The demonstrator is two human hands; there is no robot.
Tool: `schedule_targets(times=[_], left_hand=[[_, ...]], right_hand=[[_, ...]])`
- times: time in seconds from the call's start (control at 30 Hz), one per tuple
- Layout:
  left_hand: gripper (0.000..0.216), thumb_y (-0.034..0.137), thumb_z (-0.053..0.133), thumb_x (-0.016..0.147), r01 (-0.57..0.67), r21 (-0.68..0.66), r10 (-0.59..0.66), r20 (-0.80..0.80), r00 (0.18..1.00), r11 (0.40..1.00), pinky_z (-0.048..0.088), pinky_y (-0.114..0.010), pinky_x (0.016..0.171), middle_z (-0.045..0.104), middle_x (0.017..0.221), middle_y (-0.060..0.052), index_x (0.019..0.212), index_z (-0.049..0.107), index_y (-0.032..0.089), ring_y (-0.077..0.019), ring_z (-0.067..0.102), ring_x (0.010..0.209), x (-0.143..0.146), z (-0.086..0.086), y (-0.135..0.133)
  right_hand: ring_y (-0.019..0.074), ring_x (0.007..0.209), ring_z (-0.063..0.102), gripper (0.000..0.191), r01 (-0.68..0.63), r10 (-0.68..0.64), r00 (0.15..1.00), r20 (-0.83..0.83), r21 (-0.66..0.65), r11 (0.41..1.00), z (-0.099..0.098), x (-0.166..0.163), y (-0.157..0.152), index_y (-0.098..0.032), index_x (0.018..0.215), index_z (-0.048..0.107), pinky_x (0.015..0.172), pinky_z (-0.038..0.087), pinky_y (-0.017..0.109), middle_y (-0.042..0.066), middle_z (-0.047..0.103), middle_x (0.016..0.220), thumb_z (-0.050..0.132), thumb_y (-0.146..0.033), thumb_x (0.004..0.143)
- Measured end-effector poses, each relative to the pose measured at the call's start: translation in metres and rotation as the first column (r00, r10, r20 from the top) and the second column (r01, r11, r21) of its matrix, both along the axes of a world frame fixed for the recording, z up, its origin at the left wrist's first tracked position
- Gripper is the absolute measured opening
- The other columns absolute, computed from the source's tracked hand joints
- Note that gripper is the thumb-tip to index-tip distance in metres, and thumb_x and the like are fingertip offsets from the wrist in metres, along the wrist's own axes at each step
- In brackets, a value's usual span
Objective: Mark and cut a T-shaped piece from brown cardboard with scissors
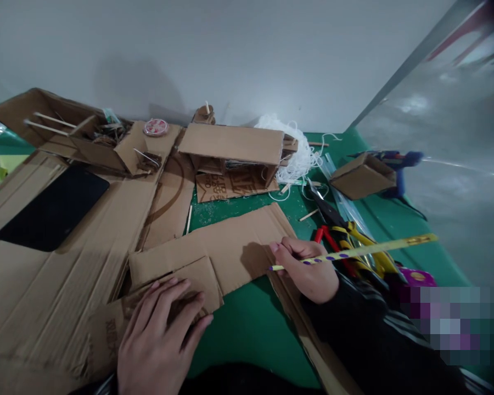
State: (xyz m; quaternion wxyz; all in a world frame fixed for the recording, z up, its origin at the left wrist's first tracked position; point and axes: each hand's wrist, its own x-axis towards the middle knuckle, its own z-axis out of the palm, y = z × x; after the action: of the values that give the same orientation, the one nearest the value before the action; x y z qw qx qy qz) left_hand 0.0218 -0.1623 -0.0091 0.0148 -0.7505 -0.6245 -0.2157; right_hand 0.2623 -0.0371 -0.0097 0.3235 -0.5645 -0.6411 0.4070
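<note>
The pencil point(374, 248) in the right hand point(308, 271) is yellow with purple dots, and the sleeve point(366, 329) behind that hand is black with thin grey stripes. The cardboard piece point(197, 274) under the left hand point(160, 334) is plain brown, as are the other sheets and boxes, though one sheet point(230, 187) carries dark printed lettering; the table cover point(247, 329) is deep green. Around them are a glossy black tablet point(53, 208), a white bundle of string point(298, 151), a blue glue gun point(401, 164), red tool handles point(327, 238), yellow tool handles point(366, 241) and a pink-red round tin point(156, 127).
</note>
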Motion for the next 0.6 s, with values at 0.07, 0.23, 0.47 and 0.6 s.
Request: schedule_targets(times=[0.07,0.23,0.47,0.6], left_hand=[[0.018,0.028,0.071,0.083,0.005,-0.001,-0.005,-0.010,1.000,1.000,0.043,-0.040,0.100,0.067,0.114,0.000,0.101,0.071,0.031,-0.0234,0.059,0.111,-0.001,0.000,0.002],[0.018,0.028,0.073,0.081,0.031,0.034,-0.029,-0.052,0.998,0.999,0.043,-0.042,0.102,0.069,0.113,0.000,0.099,0.072,0.030,-0.0240,0.062,0.107,-0.002,0.000,0.005],[0.009,0.027,0.069,0.085,-0.026,0.074,0.024,0.025,0.999,0.997,0.046,-0.047,0.098,0.072,0.105,-0.003,0.091,0.074,0.025,-0.0263,0.066,0.100,0.007,0.003,0.013],[0.009,0.026,0.068,0.085,-0.025,0.069,0.022,0.037,0.999,0.997,0.046,-0.048,0.099,0.072,0.107,-0.004,0.091,0.074,0.025,-0.0266,0.066,0.102,0.008,0.002,0.013]], right_hand=[[0.0112,0.038,0.046,0.041,0.000,0.000,1.000,0.000,-0.005,1.000,0.000,0.001,0.000,-0.023,0.047,0.040,0.039,0.035,0.023,-0.003,0.045,0.041,0.052,-0.036,0.085],[0.0110,0.038,0.045,0.041,-0.003,0.003,1.000,0.005,-0.005,1.000,0.000,0.000,-0.001,-0.023,0.047,0.040,0.039,0.035,0.023,-0.003,0.045,0.040,0.052,-0.036,0.084],[0.0105,0.037,0.046,0.041,-0.009,0.009,1.000,0.011,-0.006,1.000,0.000,0.000,-0.001,-0.023,0.047,0.040,0.039,0.034,0.023,-0.003,0.045,0.040,0.052,-0.035,0.084],[0.0104,0.037,0.046,0.041,-0.009,0.009,1.000,0.009,-0.007,1.000,-0.001,0.001,-0.001,-0.023,0.047,0.039,0.039,0.035,0.023,-0.004,0.044,0.041,0.052,-0.035,0.085]])
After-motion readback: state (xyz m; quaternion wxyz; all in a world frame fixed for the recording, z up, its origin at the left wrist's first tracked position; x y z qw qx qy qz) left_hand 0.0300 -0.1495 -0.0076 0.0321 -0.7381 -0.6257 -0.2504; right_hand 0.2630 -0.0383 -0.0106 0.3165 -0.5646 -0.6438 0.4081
